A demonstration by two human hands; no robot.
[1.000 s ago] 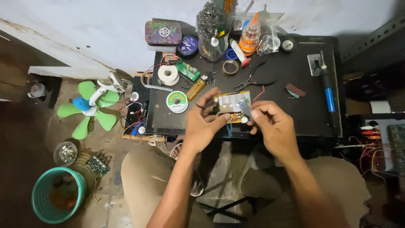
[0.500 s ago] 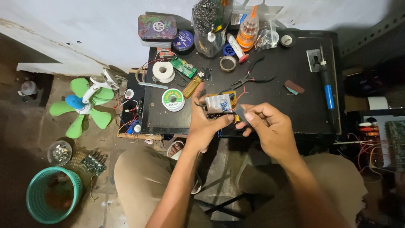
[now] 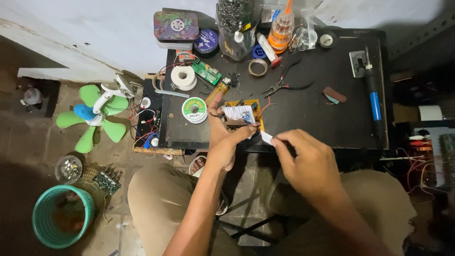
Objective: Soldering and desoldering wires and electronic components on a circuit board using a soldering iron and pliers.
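1. Circuit board (image 3: 241,115), yellowish with a white ribbed part on top, sits at the front edge of the black table (image 3: 322,118), near the middle of that edge.
2. Left hand (image 3: 225,137) grips the board from its left and underside; thumb and fingers are closed around it, the index finger stretched up along the board's left side.
3. Right hand (image 3: 303,163) is just right of the board, below the table edge. Thumb and forefinger are pressed together on a small white piece (image 3: 266,138), which lies close to the board's lower right corner. Contact between piece and board cannot be judged.
4. Red and black wires run off the board toward the rear of the table.
5. Solder spool (image 3: 194,110), green and white, lies flat just left of the board, near the left hand's index finger.
6. White tape roll (image 3: 183,77) sits behind the spool; a small green board (image 3: 207,72) lies beside it.
7. Pliers (image 3: 284,84) with black handles lie behind the board, jaws pointing left.
8. Soldering iron (image 3: 373,95) with a blue handle lies at the right side of the table, well apart from both hands.
9. Green fan (image 3: 95,116) lies on the floor left of the table; a teal basket (image 3: 45,208) stands farther forward at lower left.
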